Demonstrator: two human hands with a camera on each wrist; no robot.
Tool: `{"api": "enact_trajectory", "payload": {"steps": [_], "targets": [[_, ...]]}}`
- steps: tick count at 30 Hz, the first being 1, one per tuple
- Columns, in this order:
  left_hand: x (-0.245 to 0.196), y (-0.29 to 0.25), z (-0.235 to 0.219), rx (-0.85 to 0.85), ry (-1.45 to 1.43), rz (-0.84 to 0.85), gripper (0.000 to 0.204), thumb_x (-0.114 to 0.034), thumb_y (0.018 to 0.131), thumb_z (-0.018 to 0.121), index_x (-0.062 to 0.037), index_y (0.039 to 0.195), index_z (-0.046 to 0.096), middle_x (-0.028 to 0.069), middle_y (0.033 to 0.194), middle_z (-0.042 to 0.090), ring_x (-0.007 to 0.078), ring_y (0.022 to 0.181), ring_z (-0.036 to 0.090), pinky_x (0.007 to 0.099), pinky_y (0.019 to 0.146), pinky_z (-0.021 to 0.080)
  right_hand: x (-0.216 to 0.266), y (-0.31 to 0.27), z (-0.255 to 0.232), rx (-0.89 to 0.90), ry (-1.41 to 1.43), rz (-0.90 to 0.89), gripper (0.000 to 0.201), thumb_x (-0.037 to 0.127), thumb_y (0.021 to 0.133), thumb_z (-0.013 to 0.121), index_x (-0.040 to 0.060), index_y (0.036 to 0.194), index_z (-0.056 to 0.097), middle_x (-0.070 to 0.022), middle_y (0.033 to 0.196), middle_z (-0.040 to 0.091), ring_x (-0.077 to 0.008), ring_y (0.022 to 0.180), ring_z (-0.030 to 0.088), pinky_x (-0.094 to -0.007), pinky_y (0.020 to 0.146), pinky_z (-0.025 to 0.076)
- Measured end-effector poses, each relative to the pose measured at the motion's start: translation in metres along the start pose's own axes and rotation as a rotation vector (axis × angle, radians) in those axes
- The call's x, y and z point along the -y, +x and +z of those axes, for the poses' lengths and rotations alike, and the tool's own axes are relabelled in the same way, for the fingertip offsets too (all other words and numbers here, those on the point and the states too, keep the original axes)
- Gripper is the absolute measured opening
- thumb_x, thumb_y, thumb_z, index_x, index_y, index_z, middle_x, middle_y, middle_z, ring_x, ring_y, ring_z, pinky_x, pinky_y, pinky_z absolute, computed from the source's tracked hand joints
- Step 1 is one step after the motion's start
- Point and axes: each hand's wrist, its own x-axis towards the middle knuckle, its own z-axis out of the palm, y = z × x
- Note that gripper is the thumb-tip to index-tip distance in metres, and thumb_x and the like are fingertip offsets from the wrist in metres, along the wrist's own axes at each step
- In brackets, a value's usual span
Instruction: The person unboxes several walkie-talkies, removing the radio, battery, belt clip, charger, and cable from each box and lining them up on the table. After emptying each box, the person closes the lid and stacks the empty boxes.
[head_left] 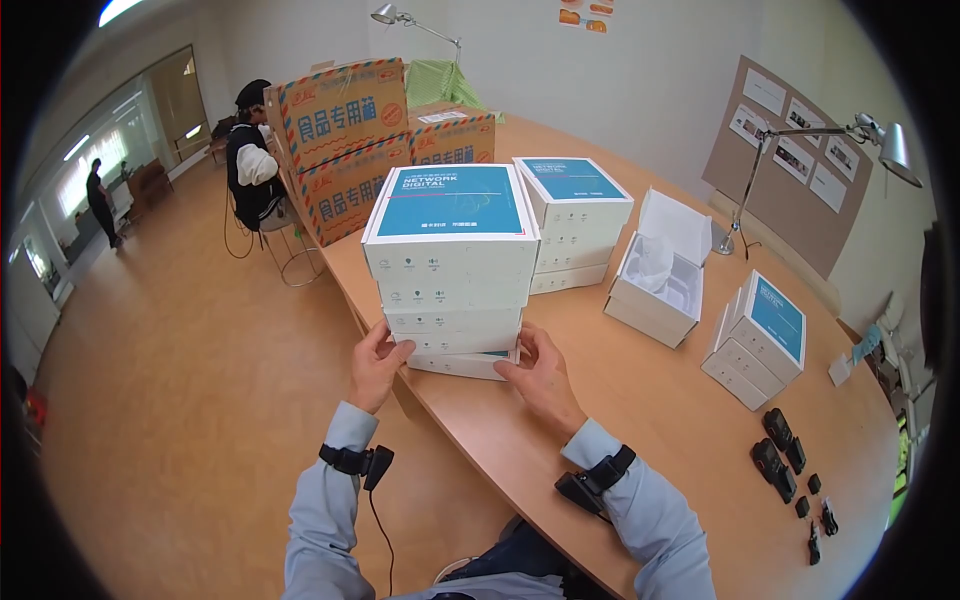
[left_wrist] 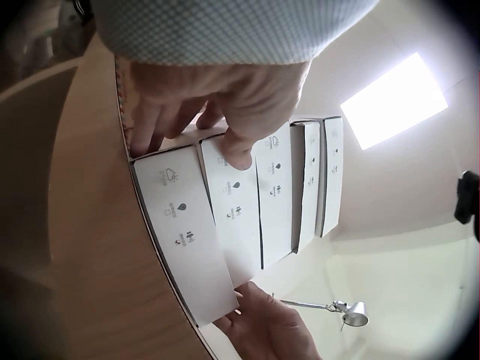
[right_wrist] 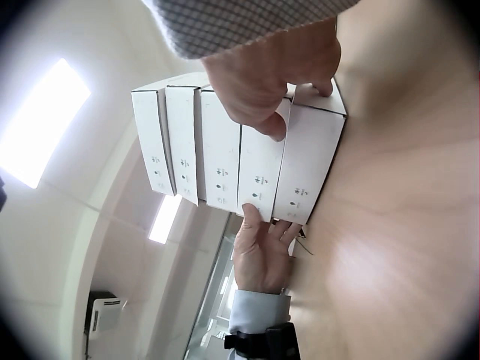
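A tall stack of white cardboard boxes (head_left: 455, 290) with a blue "NETWORK DIGITAL" label on top stands near the table's edge. My left hand (head_left: 373, 372) grips its lower left side, the thumb (left_wrist: 238, 154) on the front of the second box from the bottom and the fingers along the side. At the lower right, my right hand (head_left: 547, 380) holds the stack with its thumb (right_wrist: 271, 126) against the front. The bottom box (left_wrist: 184, 232) sits slightly out of line, and a strip of its blue top shows at the right. The boxes above are also unevenly lined up.
Behind stands another white box stack (head_left: 580, 225). To the right are an open box (head_left: 655, 280), a shorter stack (head_left: 757, 340), and black devices (head_left: 775, 455) with small adapters and cables. Brown cartons (head_left: 345, 150) stand at the back left beside a seated person (head_left: 255, 165).
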Motion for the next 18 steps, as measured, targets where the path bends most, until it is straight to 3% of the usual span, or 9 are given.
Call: {"api": "enact_trajectory", "payload": {"steps": [2, 4, 10, 16, 18], "targets": [[-0.001, -0.002, 0.002, 0.003, 0.004, 0.033, 0.051, -0.016, 0.098, 0.072, 0.0015, 0.143, 0.054, 0.0056, 0.126, 0.068, 0.013, 0.108, 0.065, 0.0274, 0.09, 0.054, -0.004, 0.003, -0.003, 0.027, 0.025, -0.013, 0.06, 0.005, 0.088, 0.074, -0.0063, 0.141, 0.047, -0.0213, 0.141, 0.058, -0.0323, 0.13, 0.06, -0.0383, 0.106, 0.053], [-0.004, -0.007, 0.007, -0.022, 0.015, 0.017, 0.05, -0.005, 0.098, 0.069, 0.0051, 0.145, 0.052, 0.0106, 0.129, 0.068, 0.0168, 0.112, 0.066, 0.0292, 0.096, 0.053, -0.007, 0.008, -0.007, 0.062, 0.052, -0.001, 0.059, -0.003, 0.087, 0.071, -0.0048, 0.141, 0.047, -0.0194, 0.141, 0.058, -0.0298, 0.134, 0.058, -0.0374, 0.111, 0.049], [-0.004, -0.012, 0.019, -0.064, 0.047, 0.039, 0.053, -0.003, 0.099, 0.066, 0.0077, 0.148, 0.049, 0.0124, 0.134, 0.066, 0.0186, 0.115, 0.066, 0.0301, 0.099, 0.052, -0.017, 0.018, -0.014, 0.089, 0.126, 0.006, 0.061, -0.008, 0.088, 0.069, -0.0035, 0.144, 0.046, -0.0195, 0.146, 0.055, -0.0288, 0.14, 0.052, -0.0376, 0.118, 0.042], [0.012, -0.006, 0.019, -0.065, -0.005, 0.077, 0.05, -0.002, 0.101, 0.063, 0.0088, 0.148, 0.049, 0.0141, 0.139, 0.063, 0.0214, 0.122, 0.063, 0.0313, 0.104, 0.05, -0.021, 0.029, -0.021, 0.097, 0.11, -0.004, 0.065, -0.009, 0.088, 0.068, -0.0034, 0.148, 0.044, -0.0202, 0.148, 0.054, -0.0298, 0.141, 0.051, -0.0365, 0.116, 0.044], [0.016, -0.006, 0.022, -0.079, 0.004, 0.097, 0.047, -0.007, 0.103, 0.062, 0.0069, 0.146, 0.051, 0.0119, 0.135, 0.065, 0.0197, 0.118, 0.064, 0.0314, 0.098, 0.054, -0.027, 0.033, -0.02, 0.087, 0.135, -0.016, 0.064, -0.009, 0.088, 0.068, -0.0036, 0.148, 0.045, -0.02, 0.146, 0.056, -0.0292, 0.139, 0.053, -0.0363, 0.115, 0.045]]}}
